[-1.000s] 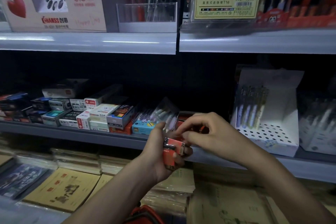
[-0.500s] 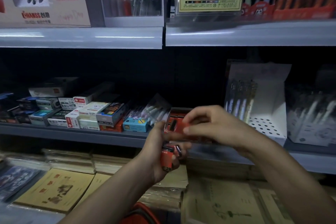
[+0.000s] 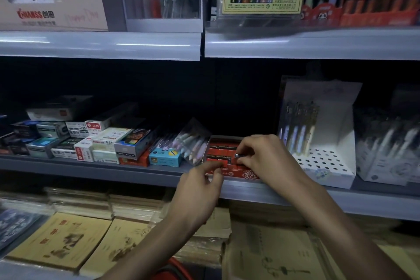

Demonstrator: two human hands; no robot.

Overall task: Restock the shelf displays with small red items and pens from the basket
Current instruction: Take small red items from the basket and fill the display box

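A red display box (image 3: 229, 172) stands on the middle shelf, filled with rows of small red items (image 3: 219, 150). My right hand (image 3: 263, 159) reaches into the box and pinches one small red item (image 3: 238, 156) with a silvery end between thumb and fingertips, low among the rows. My left hand (image 3: 200, 188) is just below and left of it, with its back towards me and its fingers curled against the box's front edge. Its palm is hidden, so I cannot see whether it holds anything. A sliver of the red basket (image 3: 173, 269) shows at the bottom edge.
Small stationery boxes (image 3: 106, 143) and a bag of pens (image 3: 188, 141) crowd the shelf left of the red box. A white perforated pen display (image 3: 318, 143) stands close on its right. Above are pen holders (image 3: 163, 9); below lie stacked notebooks (image 3: 61, 238).
My right hand took a red item from my left hand and moved it forward into the red box. My left hand rose to the box's front; the red items it held are out of sight.
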